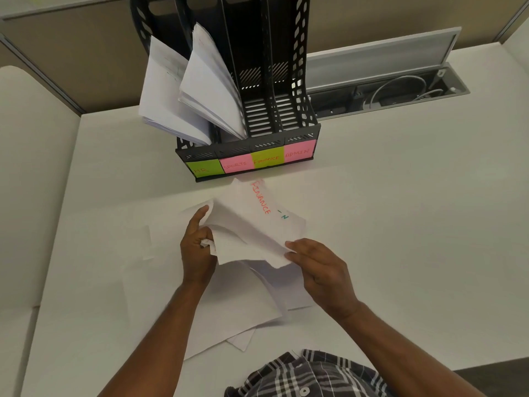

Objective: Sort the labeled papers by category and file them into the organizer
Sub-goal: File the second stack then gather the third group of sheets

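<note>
On the white desk [400,224], just before the black organizer [257,81], the left hand [197,247] and the right hand [317,267] each pinch one side of a bundle of papers [246,230]. Its top sheet reads FINANCE. More loose sheets [229,310] lie under it. Two slots already hold paper stacks [194,90].

Filed papers [174,104] crowd the organizer's [257,150] left slots; its two right slots stand open.
</note>
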